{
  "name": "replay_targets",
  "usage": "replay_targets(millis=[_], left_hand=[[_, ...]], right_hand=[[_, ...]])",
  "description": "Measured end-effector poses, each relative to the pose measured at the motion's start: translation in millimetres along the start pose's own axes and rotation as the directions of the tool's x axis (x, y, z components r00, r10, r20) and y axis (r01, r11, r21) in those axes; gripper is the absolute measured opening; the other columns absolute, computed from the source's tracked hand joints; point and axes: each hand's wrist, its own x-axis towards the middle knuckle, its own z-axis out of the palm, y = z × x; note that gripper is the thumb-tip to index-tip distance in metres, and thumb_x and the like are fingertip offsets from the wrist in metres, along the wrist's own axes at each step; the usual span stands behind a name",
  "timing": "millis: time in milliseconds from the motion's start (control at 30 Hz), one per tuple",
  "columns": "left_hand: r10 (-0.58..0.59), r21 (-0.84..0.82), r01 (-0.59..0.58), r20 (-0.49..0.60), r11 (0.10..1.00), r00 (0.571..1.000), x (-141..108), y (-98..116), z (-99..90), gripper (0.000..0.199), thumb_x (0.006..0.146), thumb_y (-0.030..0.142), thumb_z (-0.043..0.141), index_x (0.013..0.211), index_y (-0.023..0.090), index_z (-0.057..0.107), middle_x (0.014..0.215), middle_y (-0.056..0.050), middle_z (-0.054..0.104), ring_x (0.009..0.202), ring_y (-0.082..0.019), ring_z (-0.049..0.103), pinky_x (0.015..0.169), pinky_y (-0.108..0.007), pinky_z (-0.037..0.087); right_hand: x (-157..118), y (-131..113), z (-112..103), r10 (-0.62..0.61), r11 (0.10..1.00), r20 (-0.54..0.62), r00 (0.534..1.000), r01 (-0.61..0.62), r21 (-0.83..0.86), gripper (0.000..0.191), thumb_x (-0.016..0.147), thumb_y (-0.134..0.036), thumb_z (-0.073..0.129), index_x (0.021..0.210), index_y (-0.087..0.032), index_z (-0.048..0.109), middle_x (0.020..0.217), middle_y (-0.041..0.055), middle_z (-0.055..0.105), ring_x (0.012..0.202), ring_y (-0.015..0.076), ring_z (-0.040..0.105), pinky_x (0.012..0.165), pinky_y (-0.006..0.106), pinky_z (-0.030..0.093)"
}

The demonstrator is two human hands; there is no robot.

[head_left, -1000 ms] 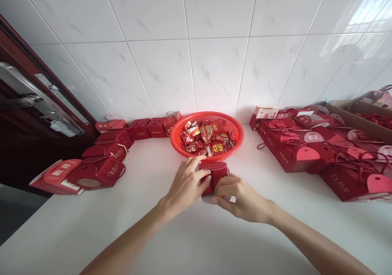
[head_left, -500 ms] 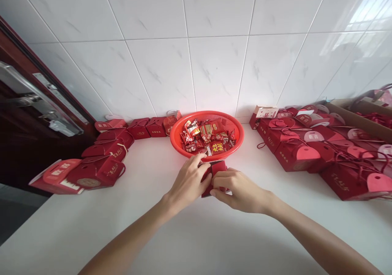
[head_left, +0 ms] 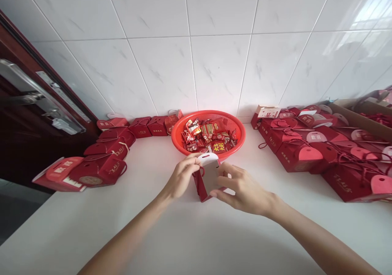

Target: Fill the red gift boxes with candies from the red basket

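Note:
A small red gift box (head_left: 201, 190) stands on the white table with its top open. Its pale inside and a rounded white flap with a slot show. The fingers of my left hand (head_left: 183, 177) are closed on its upper left edge, by a loop of red cord. My right hand (head_left: 241, 188) has curled fingers at the box's right side, gripping it near the flap there. Just behind stands a red plastic basket (head_left: 177, 139) holding many wrapped candies (head_left: 208, 133). The bottom of the box's inside is hidden from me.
Closed red gift boxes (head_left: 97, 169) line the left side and back of the table (head_left: 147, 234). Many more boxes (head_left: 295, 156) crowd the right, beside a cardboard carton (head_left: 363, 118). A tiled wall (head_left: 219, 71) rises behind; a dark door (head_left: 18, 132) is at left.
The box top has come open, so its pale inside and white flap now show. My left hand has shifted left, off the top. My right hand stays at the right side.

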Motion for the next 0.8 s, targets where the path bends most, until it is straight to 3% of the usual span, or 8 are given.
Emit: replay_targets(millis=[100, 167, 300, 400, 500, 633, 733, 800], left_hand=[[-0.035, -0.199, 0.043, 0.042, 0.979, 0.998, 0, -5, -6.5, 0.024, 0.081, 0.024, 0.037, 0.059, 0.021, 0.044, 0.129, -0.009, 0.067, 0.109, -0.029, 0.066, 0.09, -0.043, 0.055], [-0.012, -0.207, 0.022, 0.051, 0.978, 0.999, -3, -10, -11.2, 0.027, 0.082, 0.025, 0.036, 0.055, 0.021, 0.04, 0.13, -0.01, 0.068, 0.109, -0.029, 0.066, 0.096, -0.048, 0.053], [0.048, 0.02, -0.051, 0.112, 0.999, 0.993, -10, -19, -24.0, 0.036, 0.087, 0.04, 0.051, 0.057, 0.02, 0.05, 0.132, -0.011, 0.067, 0.121, -0.031, 0.062, 0.103, -0.048, 0.05], [0.088, 0.161, -0.122, 0.205, 0.979, 0.975, -12, -20, -35.3, 0.033, 0.084, 0.04, 0.064, 0.061, 0.02, 0.052, 0.134, -0.01, 0.065, 0.121, -0.029, 0.062, 0.103, -0.044, 0.051], [0.075, 0.205, -0.126, 0.241, 0.971, 0.968, -11, -17, -46.5, 0.028, 0.087, 0.039, 0.064, 0.068, 0.02, 0.055, 0.128, -0.009, 0.068, 0.111, -0.025, 0.067, 0.096, -0.039, 0.054], [0.005, 0.268, -0.074, 0.251, 0.961, 0.968, -11, -14, -62.0, 0.031, 0.087, 0.042, 0.065, 0.069, 0.02, 0.054, 0.112, -0.007, 0.072, 0.103, -0.024, 0.068, 0.092, -0.036, 0.054], [-0.079, 0.344, -0.015, 0.258, 0.939, 0.963, -14, -15, -71.8, 0.024, 0.083, 0.044, 0.069, 0.084, 0.021, 0.061, 0.1, -0.004, 0.072, 0.099, -0.023, 0.067, 0.091, -0.035, 0.054], [-0.117, 0.359, 0.024, 0.241, 0.933, 0.963, -15, -16, -75.1, 0.027, 0.083, 0.045, 0.07, 0.096, 0.022, 0.061, 0.1, -0.002, 0.071, 0.098, -0.022, 0.067, 0.09, -0.035, 0.055]], right_hand=[[-7, 2, 0, 0.151, 0.988, -0.056, 0.987, -0.149, 0.038, 0.035, 0.102, -0.037, 0.05, 0.08, -0.018, 0.069, 0.087, 0.0062, 0.058, 0.063, 0.0115, 0.053, 0.061, 0.026, 0.048], [-11, 4, 0, 0.253, 0.967, -0.087, 0.963, -0.252, 0.033, 0.031, 0.102, -0.034, 0.049, 0.086, -0.019, 0.071, 0.092, 0.0074, 0.06, 0.064, 0.012, 0.056, 0.06, 0.027, 0.05], [-19, 6, 2, 0.396, 0.918, -0.057, 0.916, -0.397, -0.005, 0.018, 0.096, -0.035, 0.06, 0.099, -0.021, 0.07, 0.106, 0.0091, 0.063, 0.063, 0.0131, 0.062, 0.06, 0.03, 0.056], [-21, 5, 3, 0.449, 0.891, -0.017, 0.894, -0.449, -0.065, 0.019, 0.096, -0.036, 0.06, 0.097, -0.021, 0.071, 0.108, 0.0085, 0.064, 0.061, 0.014, 0.063, 0.062, 0.034, 0.057], [-21, 3, 3, 0.453, 0.885, -0.01, 0.891, -0.452, -0.112, 0.021, 0.097, -0.038, 0.058, 0.097, -0.022, 0.072, 0.107, 0.0087, 0.064, 0.067, 0.0165, 0.066, 0.072, 0.039, 0.058], [-23, 1, 3, 0.371, 0.917, -0.001, 0.929, -0.367, -0.155, 0.019, 0.089, -0.033, 0.071, 0.105, -0.024, 0.072, 0.11, 0.0109, 0.064, 0.096, 0.0264, 0.066, 0.087, 0.047, 0.055], [-25, 0, 5, 0.287, 0.942, -0.012, 0.958, -0.285, -0.178, 0.019, 0.086, -0.028, 0.075, 0.104, -0.024, 0.071, 0.116, 0.0131, 0.063, 0.116, 0.0321, 0.059, 0.095, 0.051, 0.052], [-26, -1, 7, 0.268, 0.946, -0.014, 0.963, -0.266, -0.183, 0.018, 0.086, -0.025, 0.074, 0.104, -0.024, 0.07, 0.118, 0.0137, 0.062, 0.115, 0.0315, 0.059, 0.097, 0.052, 0.051]])
